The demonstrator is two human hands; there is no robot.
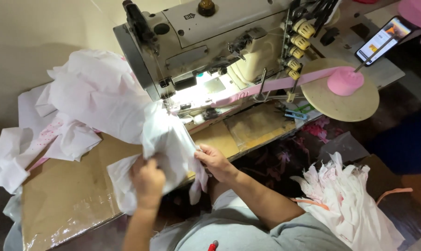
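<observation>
Both my hands hold a piece of white fabric (166, 139) in front of the cream industrial sewing machine (210, 42). My left hand (148, 181) is closed on the cloth's lower left part. My right hand (213, 160) pinches its right edge. The cloth runs up towards the lit needle area (173, 104). A pink tape (275, 83) feeds from a pink roll (344, 81) on a round disc (354, 104) towards the needle.
A heap of white and pink-dotted cloth (89, 100) lies left of the machine on the brown table (66, 195). Another white bundle (350, 200) sits at lower right. A phone (382, 39) stands behind the disc. Blue snips (295, 114) lie by the machine.
</observation>
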